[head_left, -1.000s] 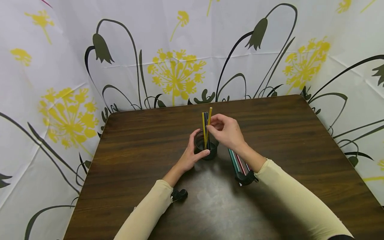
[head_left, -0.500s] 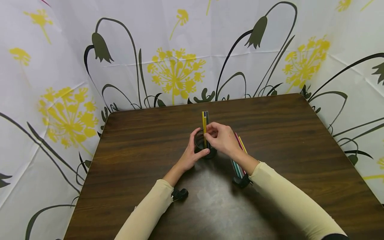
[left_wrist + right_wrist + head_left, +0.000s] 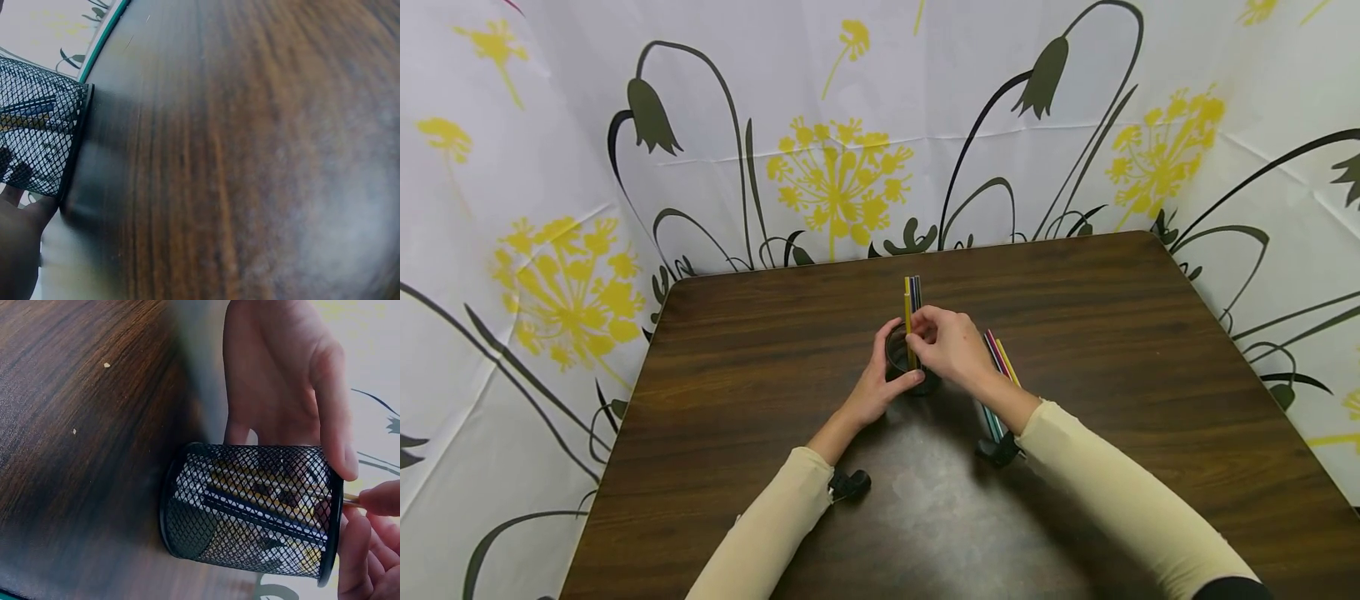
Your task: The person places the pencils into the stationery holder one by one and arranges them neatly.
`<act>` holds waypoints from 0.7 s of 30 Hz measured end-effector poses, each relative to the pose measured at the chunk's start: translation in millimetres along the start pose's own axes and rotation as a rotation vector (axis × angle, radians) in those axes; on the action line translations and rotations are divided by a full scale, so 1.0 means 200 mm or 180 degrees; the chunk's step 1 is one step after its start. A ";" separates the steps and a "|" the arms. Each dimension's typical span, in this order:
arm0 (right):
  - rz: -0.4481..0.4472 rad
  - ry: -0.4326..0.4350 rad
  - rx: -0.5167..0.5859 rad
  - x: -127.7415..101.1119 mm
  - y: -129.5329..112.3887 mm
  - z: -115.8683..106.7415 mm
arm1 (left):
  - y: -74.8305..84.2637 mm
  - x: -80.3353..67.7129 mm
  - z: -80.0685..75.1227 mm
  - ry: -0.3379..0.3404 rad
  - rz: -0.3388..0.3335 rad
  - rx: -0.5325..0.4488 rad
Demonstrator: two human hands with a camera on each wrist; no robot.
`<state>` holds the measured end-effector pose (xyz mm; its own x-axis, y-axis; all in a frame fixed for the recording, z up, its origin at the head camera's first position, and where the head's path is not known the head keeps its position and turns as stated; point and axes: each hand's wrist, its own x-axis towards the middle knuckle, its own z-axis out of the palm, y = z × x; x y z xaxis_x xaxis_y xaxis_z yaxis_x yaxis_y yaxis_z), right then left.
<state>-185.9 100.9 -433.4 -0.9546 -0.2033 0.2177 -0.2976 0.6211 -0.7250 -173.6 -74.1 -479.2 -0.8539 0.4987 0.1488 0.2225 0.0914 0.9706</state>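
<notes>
A black wire-mesh pencil cup [image 3: 250,512] stands on the table, and my left hand [image 3: 871,392] grips it around the side, thumb near the rim. Between thumb and fingers, my right hand [image 3: 953,343] pinches a yellow pencil [image 3: 907,317] upright, its lower part inside the cup. Several other pencils [image 3: 917,289] lean together in the cup, their top ends above the rim. Through the mesh in the right wrist view, yellow and dark shafts show. Part of the cup is hidden behind my hands in the head view.
To the right of the cup, several coloured pencils [image 3: 1000,350], red, yellow and green among them, lie on the dark wood-grain table [image 3: 760,350], partly under my right forearm. A white curtain [image 3: 850,83] with a flower print hangs behind the table.
My right hand has moved down and slightly left, lowering the yellow pencil deeper into the cup. My left hand keeps its grip on the cup.
</notes>
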 end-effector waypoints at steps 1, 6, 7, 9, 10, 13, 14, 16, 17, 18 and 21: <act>0.0004 0.0010 -0.0006 0.00 0.00 0.00 | 0.00 0.00 0.00 0.0001 0.0001 0.0002; 0.0073 0.0089 -0.0074 0.01 0.00 0.01 | 0.00 0.01 0.00 0.0005 -0.0001 0.0012; 0.0098 0.0115 -0.0087 0.02 0.00 0.01 | 0.00 0.01 0.00 0.0004 -0.0003 0.0016; 0.0151 0.0167 -0.0094 0.02 0.00 0.02 | 0.00 0.01 0.00 -0.0002 -0.0005 0.0020; 0.0169 0.0201 -0.0094 0.02 0.00 0.02 | 0.00 0.01 0.00 -0.0011 -0.0002 0.0016; 0.0199 0.0320 -0.0102 0.02 0.00 0.04 | -0.01 0.01 0.00 -0.0024 0.0017 0.0010; 0.0199 0.0363 -0.0115 0.03 0.00 0.04 | -0.01 0.01 0.00 -0.0026 0.0023 0.0011; 0.0189 0.0454 -0.0149 0.03 0.00 0.05 | -0.01 0.00 0.00 -0.0024 0.0030 0.0015; 0.0193 0.0488 -0.0174 0.04 0.01 0.06 | 0.00 0.00 0.00 -0.0018 0.0035 0.0024; 0.0196 0.0518 -0.0194 0.04 0.01 0.07 | 0.00 0.00 0.00 -0.0012 0.0032 0.0033; 0.0215 0.0598 -0.0242 0.05 0.01 0.08 | 0.00 0.00 0.00 0.0011 0.0032 0.0053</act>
<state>-195.3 87.7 -442.5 -0.9558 -0.0188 0.2934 -0.2260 0.6852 -0.6924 -173.8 -73.4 -479.6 -0.8532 0.4967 0.1593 0.2390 0.1008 0.9658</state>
